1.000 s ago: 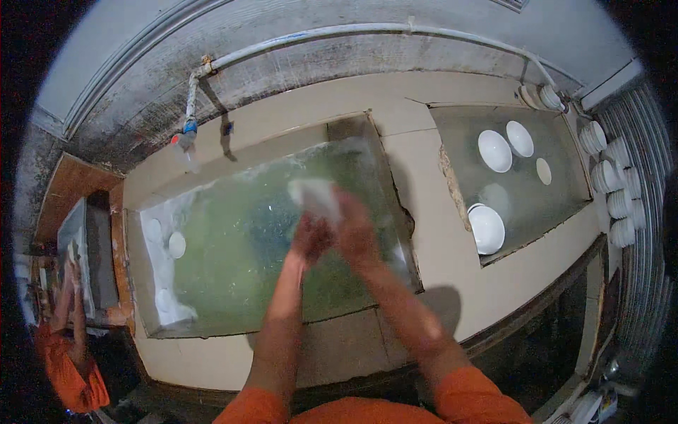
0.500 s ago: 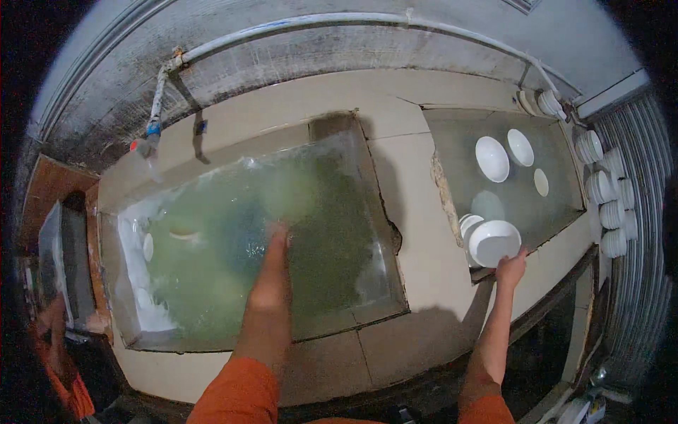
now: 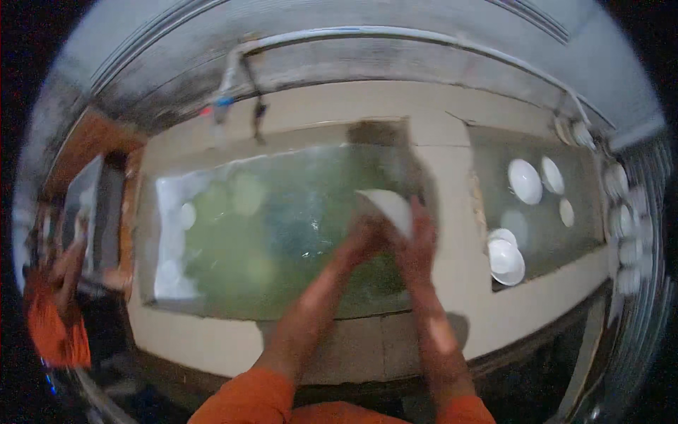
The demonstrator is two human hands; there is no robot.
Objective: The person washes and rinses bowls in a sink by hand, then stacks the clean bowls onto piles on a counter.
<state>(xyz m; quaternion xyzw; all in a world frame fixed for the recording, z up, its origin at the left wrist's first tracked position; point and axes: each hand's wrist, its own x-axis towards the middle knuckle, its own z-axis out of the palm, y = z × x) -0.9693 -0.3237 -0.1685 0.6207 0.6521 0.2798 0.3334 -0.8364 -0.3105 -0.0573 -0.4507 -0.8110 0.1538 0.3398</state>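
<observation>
Both hands are together over the right side of the large water-filled basin (image 3: 169, 305), at a tilted white dish (image 3: 390, 206). Blur keeps me from telling whether the dish is a bowl or a plate. My left hand (image 3: 366, 237) is closed at its lower left edge, fingers smeared by motion. On its right side my right hand (image 3: 419, 247) grips the rim, fingers pointing up along it. In the cloudy greenish water, a small pale dish (image 3: 188, 215) shows near the white foam (image 3: 175, 272) at the left end.
The smaller basin (image 3: 480, 134) on the right holds stacked white bowls (image 3: 506, 263) in its near left corner and a white oval dish (image 3: 525, 181) farther back. Stacked dishes (image 3: 625, 220) line the right ledge. A pipe (image 3: 339, 32) crosses the wall. Another person's orange sleeve (image 3: 60, 328) is at left.
My right hand has let go of a bowl in the smaller basin and moved left to the white dish. My left hand has come out of the water and moved right. The view has shifted.
</observation>
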